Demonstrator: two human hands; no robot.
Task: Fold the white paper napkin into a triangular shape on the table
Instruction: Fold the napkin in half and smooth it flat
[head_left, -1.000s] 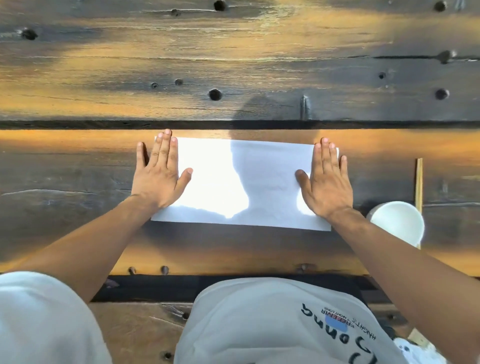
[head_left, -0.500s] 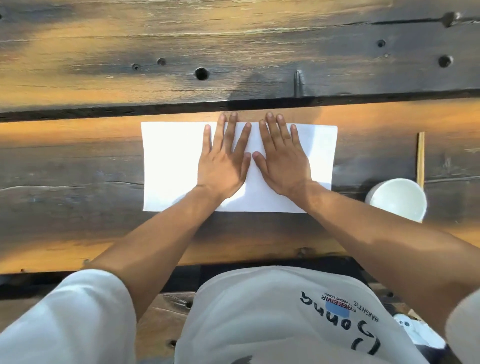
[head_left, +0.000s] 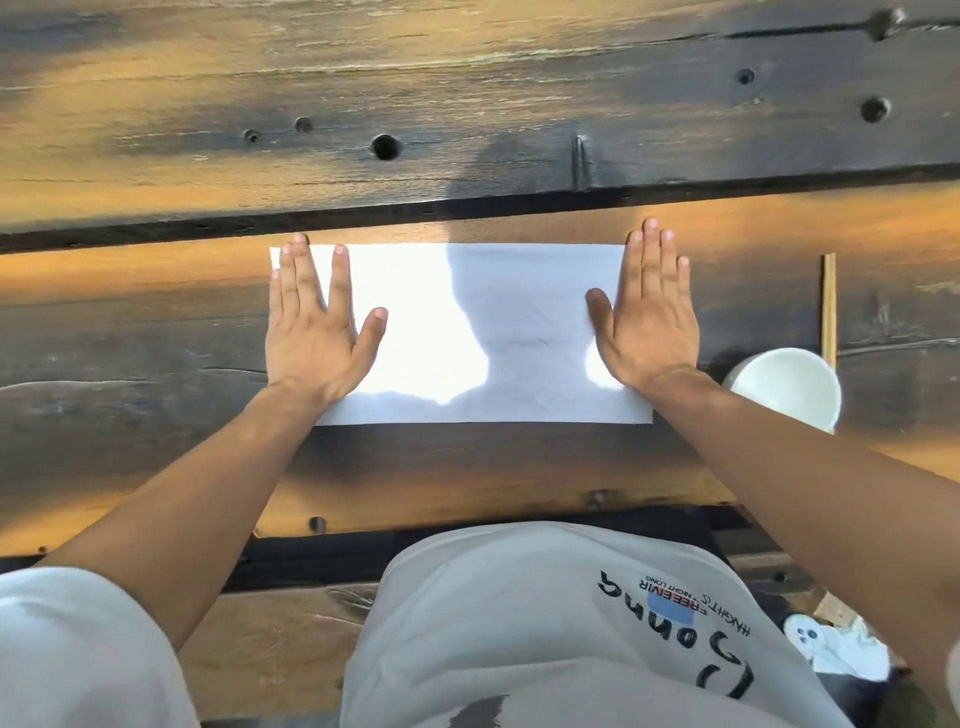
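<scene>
Wood planks make up the table (head_left: 156, 322), dark and weathered. White paper napkin (head_left: 467, 332) lies flat on the near plank as a wide rectangle (no triangle yet). Left hand (head_left: 317, 332) presses its left end, right hand (head_left: 649, 322) its right end, both spread flat, gripping nothing. White cup (head_left: 784, 387) stands just right.

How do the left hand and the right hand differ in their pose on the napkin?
The left hand spreads its index finger away from the other fingers; the right hand holds its fingers together. The left hand's fingertips lie on the white napkin near its far edge; the right hand's fingertips reach past that edge onto the wooden table. Both lie flat, palm down, one at each end.
</scene>
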